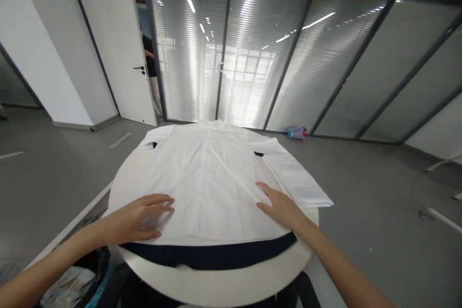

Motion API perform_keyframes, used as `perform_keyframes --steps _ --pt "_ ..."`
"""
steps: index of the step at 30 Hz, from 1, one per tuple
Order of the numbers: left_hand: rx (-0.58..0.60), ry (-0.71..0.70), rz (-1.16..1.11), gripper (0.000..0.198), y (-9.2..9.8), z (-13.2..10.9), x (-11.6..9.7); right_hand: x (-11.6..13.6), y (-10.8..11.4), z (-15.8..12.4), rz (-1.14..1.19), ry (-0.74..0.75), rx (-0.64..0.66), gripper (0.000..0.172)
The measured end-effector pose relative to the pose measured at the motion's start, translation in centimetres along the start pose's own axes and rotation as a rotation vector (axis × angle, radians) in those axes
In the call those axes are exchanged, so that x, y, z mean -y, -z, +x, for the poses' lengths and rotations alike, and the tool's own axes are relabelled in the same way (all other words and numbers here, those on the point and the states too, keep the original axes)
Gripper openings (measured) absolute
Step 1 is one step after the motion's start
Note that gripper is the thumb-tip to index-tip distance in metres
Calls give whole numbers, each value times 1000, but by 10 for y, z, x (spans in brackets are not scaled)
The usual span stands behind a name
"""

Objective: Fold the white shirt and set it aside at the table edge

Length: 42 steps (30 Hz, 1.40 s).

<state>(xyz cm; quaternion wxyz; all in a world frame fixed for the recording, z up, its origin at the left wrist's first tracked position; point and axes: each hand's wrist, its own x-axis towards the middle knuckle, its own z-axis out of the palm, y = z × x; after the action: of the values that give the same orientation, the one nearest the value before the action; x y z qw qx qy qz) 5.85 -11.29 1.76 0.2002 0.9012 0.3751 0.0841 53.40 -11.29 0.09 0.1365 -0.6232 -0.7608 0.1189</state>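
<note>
A white shirt [212, 173] lies spread flat on a round white counter [212, 291], its collar end toward the far edge and its near hem toward the person. Both hands rest open on the near part of the cloth, well apart and gripping nothing. The left hand [139, 216] lies palm down with its fingers spread toward the middle of the shirt, and the right hand [279, 207] lies the same way on the other side, its fingertips [262, 187] near a folded-in sleeve [299, 180] whose end juts past the counter's edge. A dark navy band of fabric [212, 256] shows along the shirt's near hem, lying on the counter. Below the counter's near side, a black bag [96, 269] sits by the left forearm. Beyond, on the grey floor [378, 192], a blue-and-red bottle [297, 133] lies on its side beside a glass partition with blinds [224, 48]. A person in a dark top [148, 53] stands in the doorway, partly hidden behind a white door [119, 43].
</note>
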Motion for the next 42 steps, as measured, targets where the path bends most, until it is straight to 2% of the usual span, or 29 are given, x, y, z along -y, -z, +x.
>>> perform_keyframes --steps 4,10,15,17,19,21,23,25,28,31,34,39,42 --pt "-150 82 59 51 -7 -34 17 -2 6 -20 152 68 8 72" --pt "-368 324 118 42 -18 -65 42 -8 13 -48 304 47 21 62" --pt "-490 592 50 65 -19 -73 50 -12 6 -57 325 64 -131 45" --pt "-527 687 -79 74 -18 -75 51 -12 3 -58 346 45 -194 44" --pt "-515 747 -299 82 -16 -76 52 -10 1 -58 392 3 -259 45" --pt "-495 741 -506 86 -15 -77 51 -6 -2 -58 468 -49 -291 47" --pt "-516 665 -608 80 -13 -77 46 -2 -4 -58 534 -85 -293 48" --pt "-617 604 -621 69 -10 -77 38 2 -5 -59 552 -86 -299 47" --pt "-766 606 -575 61 -6 -76 23 2 -6 -64 509 -25 -310 45" --pt "-763 538 -560 60 -3 -78 14 -3 -8 -72 506 58 -289 53" --pt "-739 442 -598 59 -3 -83 11 -6 -9 -78 511 43 -337 49" --pt "-740 549 -642 72 -5 -90 7 2 -12 -76 463 2 -457 45" --pt "-800 540 -702 69 -7 -88 1 9 -12 -72 516 -56 -489 44"
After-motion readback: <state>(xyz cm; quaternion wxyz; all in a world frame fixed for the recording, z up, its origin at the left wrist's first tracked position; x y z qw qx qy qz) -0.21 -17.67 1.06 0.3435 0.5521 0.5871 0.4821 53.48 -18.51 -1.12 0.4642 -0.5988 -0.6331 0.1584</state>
